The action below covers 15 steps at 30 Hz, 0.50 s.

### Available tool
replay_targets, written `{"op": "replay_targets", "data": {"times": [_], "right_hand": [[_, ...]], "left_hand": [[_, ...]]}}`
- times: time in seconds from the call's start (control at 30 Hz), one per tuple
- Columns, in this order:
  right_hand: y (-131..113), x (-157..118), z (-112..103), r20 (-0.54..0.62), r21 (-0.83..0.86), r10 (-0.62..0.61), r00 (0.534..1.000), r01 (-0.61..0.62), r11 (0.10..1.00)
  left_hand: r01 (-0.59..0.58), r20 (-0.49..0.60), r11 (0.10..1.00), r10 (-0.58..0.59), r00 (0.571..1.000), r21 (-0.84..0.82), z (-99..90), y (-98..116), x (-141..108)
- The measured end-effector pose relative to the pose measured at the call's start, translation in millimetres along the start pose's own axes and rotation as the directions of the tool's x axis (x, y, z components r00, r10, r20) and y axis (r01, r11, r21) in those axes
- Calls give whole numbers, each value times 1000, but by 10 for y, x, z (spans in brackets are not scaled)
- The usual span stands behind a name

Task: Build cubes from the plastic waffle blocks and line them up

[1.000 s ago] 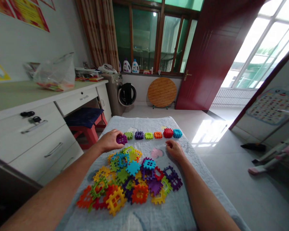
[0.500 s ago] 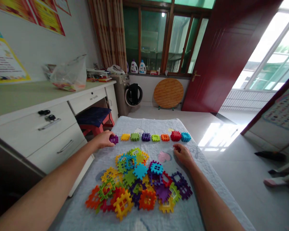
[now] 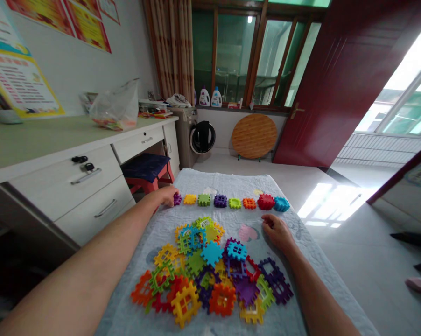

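At the left end of a row of assembled blocks, my left hand (image 3: 168, 196) has its fingers closed around a purple block (image 3: 177, 199). Rightward from it run yellow (image 3: 190, 199), green (image 3: 204, 200), dark purple (image 3: 220, 201), lime (image 3: 235, 203), orange (image 3: 249, 203), red (image 3: 266, 201) and blue (image 3: 281, 204) blocks. My right hand (image 3: 276, 228) rests on the cloth below the red and blue blocks, fingers curled; whether anything is in them is hidden. Nearer me lies a pile of loose notched plastic squares, with a blue one (image 3: 212, 253) near its middle.
A pale blue cloth (image 3: 228, 179) covers the table. Beyond it stand a red stool (image 3: 145, 168) with a dark seat, a white desk (image 3: 101, 179), a washing machine (image 3: 187, 135) and a round wooden tabletop (image 3: 254, 135). Tiled floor lies to the right.
The whole view has shifted, so the scene sits further right. My left hand now covers more of the purple block. The right hand stays in about the same place on the cloth.
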State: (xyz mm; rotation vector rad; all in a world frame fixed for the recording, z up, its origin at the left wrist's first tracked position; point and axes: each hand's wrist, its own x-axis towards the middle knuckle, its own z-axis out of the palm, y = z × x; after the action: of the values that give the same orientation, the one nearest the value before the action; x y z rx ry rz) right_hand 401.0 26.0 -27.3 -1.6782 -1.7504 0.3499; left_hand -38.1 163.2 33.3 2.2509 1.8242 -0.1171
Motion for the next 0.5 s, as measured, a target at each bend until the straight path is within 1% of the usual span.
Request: {"op": "replay_targets", "data": {"times": [0.13, 0.5], "right_hand": [[-19, -3, -8, -6, -10, 2, 1000, -2, 1000], [-7, -2, 1, -7, 2, -1, 1000, 1, 1000]], "left_hand": [[10, 44, 1000, -10, 999, 9, 19, 4, 9], [5, 59, 997, -10, 998, 74, 18, 40, 9]]}}
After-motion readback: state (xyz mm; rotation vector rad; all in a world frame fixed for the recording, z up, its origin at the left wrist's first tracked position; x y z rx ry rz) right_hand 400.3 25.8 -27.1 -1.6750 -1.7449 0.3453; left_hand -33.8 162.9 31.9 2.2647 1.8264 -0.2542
